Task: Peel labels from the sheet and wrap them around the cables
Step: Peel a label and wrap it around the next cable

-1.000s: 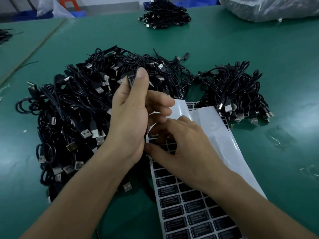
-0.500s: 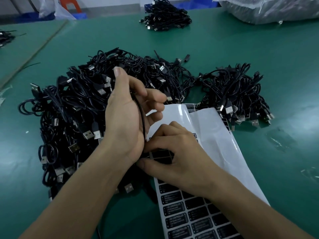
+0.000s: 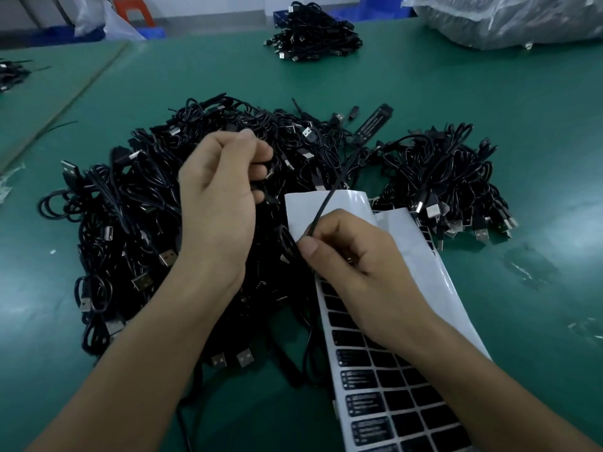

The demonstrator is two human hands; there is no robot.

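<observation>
A big heap of black USB cables [image 3: 130,207] lies on the green table, left of centre. My left hand [image 3: 222,197] is over the heap, fingers curled round a cable there. My right hand [image 3: 359,256] pinches one thin black cable [image 3: 329,197] between thumb and fingers, above the label sheet [image 3: 375,402]. That cable runs up and away to a long black printed tag [image 3: 373,120] at its far end. The sheet carries rows of black labels near me. Its upper part is bare white backing [image 3: 424,272].
A smaller cable heap [image 3: 450,177] sits right of the sheet, and another [image 3: 313,37] lies far back. A clear plastic bag [image 3: 505,17] fills the back right corner. Bits of clear film [image 3: 528,265] lie on the green mat [image 3: 489,109] at right.
My right hand left the sheet and now pinches a cable stretched away from me. My left hand moved off the sheet edge onto the heap. The black tag swung out to the far right.
</observation>
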